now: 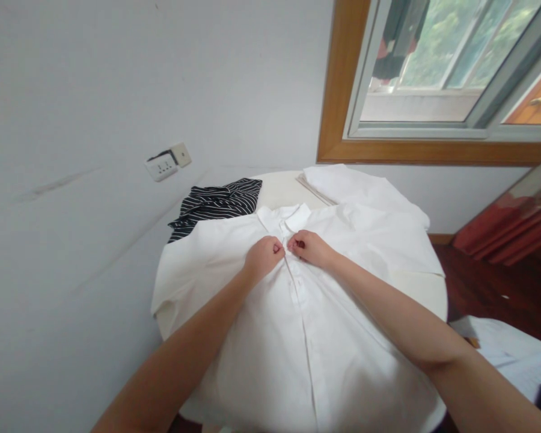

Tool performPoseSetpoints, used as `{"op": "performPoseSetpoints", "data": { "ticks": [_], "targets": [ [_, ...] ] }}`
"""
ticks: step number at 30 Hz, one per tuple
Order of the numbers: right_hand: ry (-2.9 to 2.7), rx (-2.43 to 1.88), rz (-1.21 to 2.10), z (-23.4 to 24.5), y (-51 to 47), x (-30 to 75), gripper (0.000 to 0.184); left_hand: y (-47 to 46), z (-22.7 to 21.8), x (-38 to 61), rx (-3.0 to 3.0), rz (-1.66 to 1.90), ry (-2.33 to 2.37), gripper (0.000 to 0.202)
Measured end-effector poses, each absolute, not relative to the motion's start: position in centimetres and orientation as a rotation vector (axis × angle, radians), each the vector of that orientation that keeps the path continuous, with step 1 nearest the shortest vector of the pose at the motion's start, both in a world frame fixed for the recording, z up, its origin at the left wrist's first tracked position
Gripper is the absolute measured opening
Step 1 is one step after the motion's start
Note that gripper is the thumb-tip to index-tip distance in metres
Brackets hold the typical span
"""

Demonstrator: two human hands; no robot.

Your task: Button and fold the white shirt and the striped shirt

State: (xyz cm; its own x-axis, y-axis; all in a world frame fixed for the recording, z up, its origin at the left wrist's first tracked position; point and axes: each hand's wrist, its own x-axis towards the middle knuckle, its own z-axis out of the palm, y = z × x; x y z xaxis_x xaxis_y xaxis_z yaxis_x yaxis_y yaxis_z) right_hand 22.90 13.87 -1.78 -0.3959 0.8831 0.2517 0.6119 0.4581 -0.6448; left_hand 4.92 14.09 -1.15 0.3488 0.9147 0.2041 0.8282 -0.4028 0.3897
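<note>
White shirt (306, 337): your left hand (264, 255) and right hand (309, 248) each pinch its front edge; uneven pull risks skewing it.

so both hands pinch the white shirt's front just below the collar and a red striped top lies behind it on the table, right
Not quite: the head view shows the striped top is black and white, not red. The left hand and right hand do pinch the white shirt below its collar.
</note>
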Motion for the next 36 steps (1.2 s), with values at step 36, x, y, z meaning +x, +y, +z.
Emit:
{"op": "performPoseSetpoints", "data": {
  "ticks": [36],
  "targets": [
    [-2.032, -1.285, 0.966, -2.0, 14.2, 23.1, 0.014, 13.8, -1.0, 4.8, 2.312, 0.571, 1.605, 0.013]
  ]
}}
